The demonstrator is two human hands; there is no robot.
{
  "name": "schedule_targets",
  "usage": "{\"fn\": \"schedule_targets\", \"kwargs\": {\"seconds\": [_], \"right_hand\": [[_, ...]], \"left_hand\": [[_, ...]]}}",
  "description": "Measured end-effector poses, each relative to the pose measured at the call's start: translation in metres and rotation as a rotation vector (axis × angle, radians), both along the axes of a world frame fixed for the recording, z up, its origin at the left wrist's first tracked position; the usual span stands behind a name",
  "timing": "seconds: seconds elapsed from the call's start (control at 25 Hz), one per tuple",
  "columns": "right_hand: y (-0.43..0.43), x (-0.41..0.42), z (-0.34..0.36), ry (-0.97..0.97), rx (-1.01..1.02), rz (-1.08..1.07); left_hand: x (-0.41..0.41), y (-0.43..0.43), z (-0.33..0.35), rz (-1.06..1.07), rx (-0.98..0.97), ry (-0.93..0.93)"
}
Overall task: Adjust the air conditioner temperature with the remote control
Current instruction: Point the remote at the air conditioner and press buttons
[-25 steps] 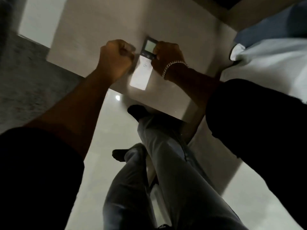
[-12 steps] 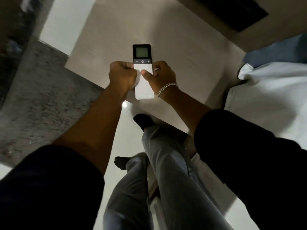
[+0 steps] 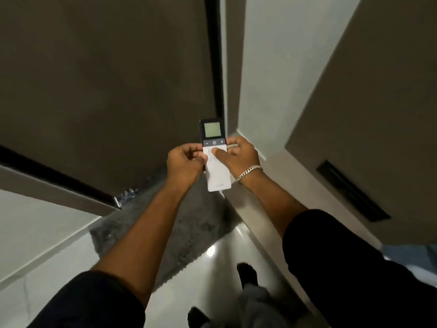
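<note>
- Dim walls and a dark vertical strip [image 3: 214, 55] fill the far side of the scene, with a glossy pale floor [image 3: 189, 280] and a grey speckled rug [image 3: 189, 221] below.
- Both arms reach forward, holding a slim white remote control [image 3: 216, 159] upright at the centre, in the air and well above the floor.
- Its small grey screen [image 3: 212, 129] sits in a dark top section, above a row of minus, power and plus buttons.
- At the remote's left edge, the left hand [image 3: 184, 164] has its fingers curled together, pinching the white body.
- From the right, the right hand [image 3: 238, 157] grips it, thumb [image 3: 220, 153] pressed flat on the face just below the button row.
- A silver chain bracelet [image 3: 248, 172] circles the right wrist.
- Dark sleeves cover both upper arms.
- On the right wall is a dark slot vent [image 3: 350, 190].
</note>
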State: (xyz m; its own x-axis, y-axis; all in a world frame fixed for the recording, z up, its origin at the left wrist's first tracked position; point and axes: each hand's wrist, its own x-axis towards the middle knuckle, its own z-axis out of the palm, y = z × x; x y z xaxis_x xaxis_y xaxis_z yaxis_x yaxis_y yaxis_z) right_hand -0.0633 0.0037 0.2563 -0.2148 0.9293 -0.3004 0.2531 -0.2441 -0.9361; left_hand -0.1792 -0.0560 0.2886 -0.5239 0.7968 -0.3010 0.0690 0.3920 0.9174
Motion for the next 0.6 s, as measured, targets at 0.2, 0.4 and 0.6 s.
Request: {"fn": "schedule_targets", "kwargs": {"seconds": [0.2,0.4,0.6], "right_hand": [[-0.012,-0.093,0.152,0.187,0.191,0.236],[-0.033,-0.160,0.292,0.400,0.399,0.355],[-0.049,-0.198,0.417,0.542,0.550,0.451]], "left_hand": [[-0.074,-0.042,0.147,0.211,0.235,0.119],[-0.129,-0.080,0.282,0.285,0.443,0.295],[-0.157,-0.103,0.399,0.370,0.628,0.441]]}}
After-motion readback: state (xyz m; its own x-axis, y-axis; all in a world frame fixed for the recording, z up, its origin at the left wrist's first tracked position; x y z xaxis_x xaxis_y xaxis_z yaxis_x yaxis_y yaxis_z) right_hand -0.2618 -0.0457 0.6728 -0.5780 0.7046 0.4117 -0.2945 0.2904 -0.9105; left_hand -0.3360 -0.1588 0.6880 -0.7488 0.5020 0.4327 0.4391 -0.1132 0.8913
